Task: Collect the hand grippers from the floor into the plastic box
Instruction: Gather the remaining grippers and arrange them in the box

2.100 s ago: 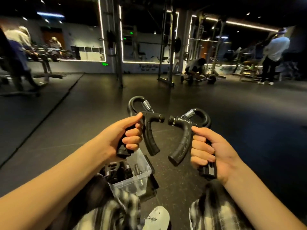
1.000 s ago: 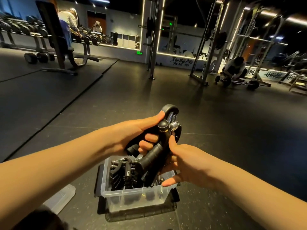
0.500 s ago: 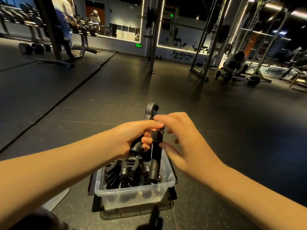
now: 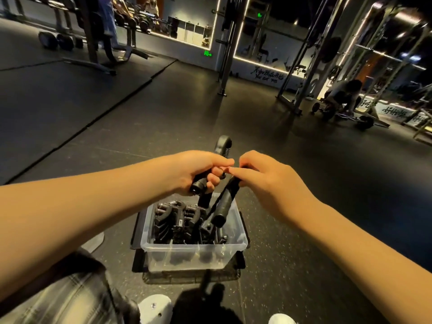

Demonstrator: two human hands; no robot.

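Observation:
A clear plastic box (image 4: pixel 187 256) sits on the dark gym floor in front of me, with several black hand grippers (image 4: pixel 177 223) piled inside. My left hand (image 4: pixel 198 171) is closed around a black hand gripper (image 4: pixel 223 143) just above the box's far edge, its spring loop sticking up. My right hand (image 4: pixel 261 181) pinches the top of a second black handle (image 4: pixel 225 204), which hangs down into the box's right side. Whether that handle belongs to the same gripper is unclear.
The box rests on black flat lids or mats (image 4: pixel 138 230). My knee in plaid cloth (image 4: pixel 70 298) and white shoes (image 4: pixel 154 309) are at the bottom. Farther off stand a squat rack (image 4: pixel 297 66), a dumbbell rack (image 4: pixel 70 24), and a person crouching by a barbell (image 4: pixel 343 94).
Both hands came together from holding grippers apart to over the box. In the last half second the handle under my right hand sank lower into the box.

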